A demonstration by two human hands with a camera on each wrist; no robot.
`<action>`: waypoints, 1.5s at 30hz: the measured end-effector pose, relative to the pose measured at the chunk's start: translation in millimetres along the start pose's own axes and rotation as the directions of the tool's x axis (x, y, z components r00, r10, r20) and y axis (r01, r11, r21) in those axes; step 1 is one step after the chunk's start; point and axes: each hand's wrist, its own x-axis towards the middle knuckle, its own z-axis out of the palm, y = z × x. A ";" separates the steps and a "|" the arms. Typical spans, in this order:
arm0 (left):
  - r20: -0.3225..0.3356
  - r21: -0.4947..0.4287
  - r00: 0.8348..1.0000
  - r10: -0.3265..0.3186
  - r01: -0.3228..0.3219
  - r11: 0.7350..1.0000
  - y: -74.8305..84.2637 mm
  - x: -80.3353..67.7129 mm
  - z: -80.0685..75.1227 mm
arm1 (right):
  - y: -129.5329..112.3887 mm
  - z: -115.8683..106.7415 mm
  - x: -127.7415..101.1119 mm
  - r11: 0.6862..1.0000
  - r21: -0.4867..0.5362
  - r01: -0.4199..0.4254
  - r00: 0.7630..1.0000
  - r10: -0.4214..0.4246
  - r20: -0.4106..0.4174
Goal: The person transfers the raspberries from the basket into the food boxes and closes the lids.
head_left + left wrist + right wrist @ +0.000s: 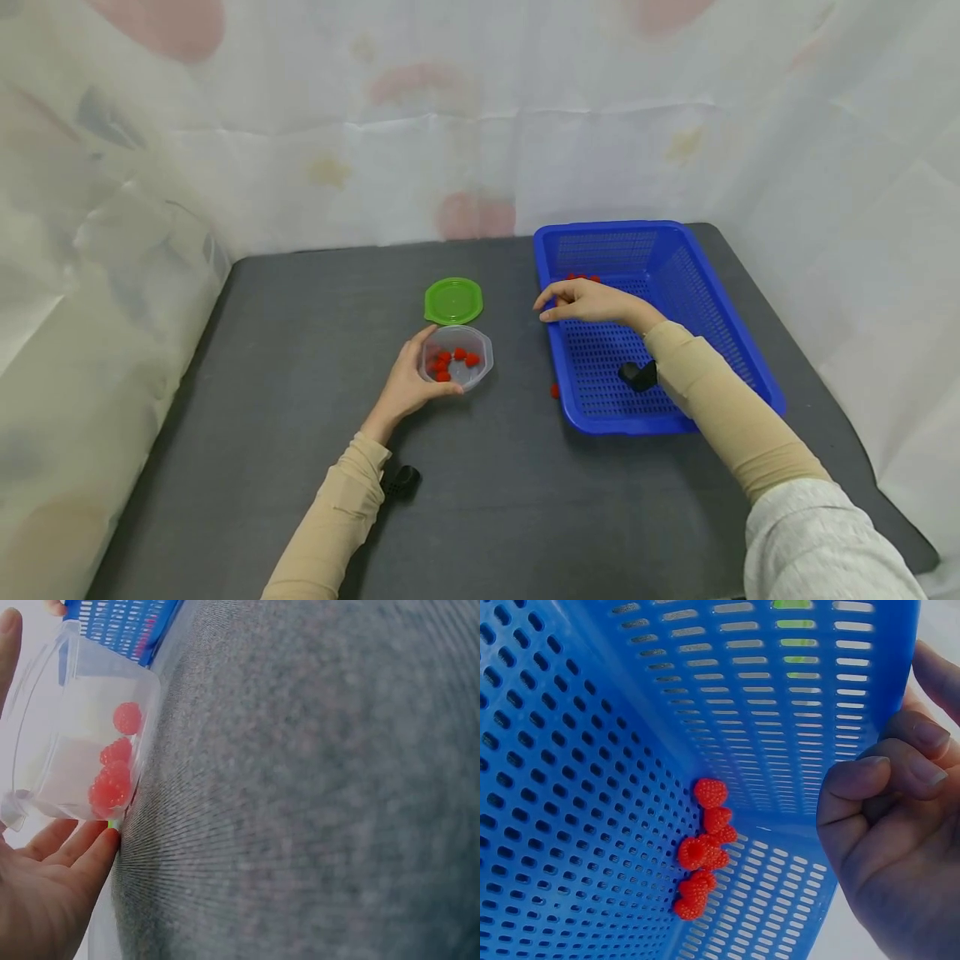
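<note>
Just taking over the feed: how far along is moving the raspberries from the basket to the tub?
Several raspberries already lie in the clear tub, steadied by the left hand. The right hand hovers curled over the blue basket; any berry in it is hidden. A cluster remains in the basket, one berry lies outside, and the green lid is off.

Left hand (405,387) cupped round the near left side of the tub (457,357), berries (450,363) inside. Just beyond the tub, the lid (453,301), flat on the table (300,350). Right hand (588,302) over the left wall of the basket (738,333), well right of the tub. More berries (702,855) in the basket's far corner, beyond the right hand. One stray berry (554,390) on the table, touching the basket's near left side.
</note>
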 end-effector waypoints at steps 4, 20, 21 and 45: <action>-0.061 -0.003 0.997 0.046 -0.047 0.999 4.7 -0.7 -0.5 | 0.9 0.2 0.5 1.000 -0.002 0.000 1.000 0.000 0.012; -0.208 0.154 0.845 0.492 -0.469 0.870 72.8 -15.7 32.3 | -0.1 0.4 -1.4 1.000 -0.011 0.009 1.000 -0.009 0.019; -0.190 0.146 0.844 0.502 -0.481 0.864 75.0 -17.5 36.0 | -0.3 0.5 -1.5 1.000 -0.011 0.011 1.000 -0.011 0.021; 0.165 0.172 0.956 0.242 -0.269 0.948 75.3 -1.8 120.6 | 3.7 -11.6 -5.6 0.993 0.105 -0.046 0.990 0.059 -0.125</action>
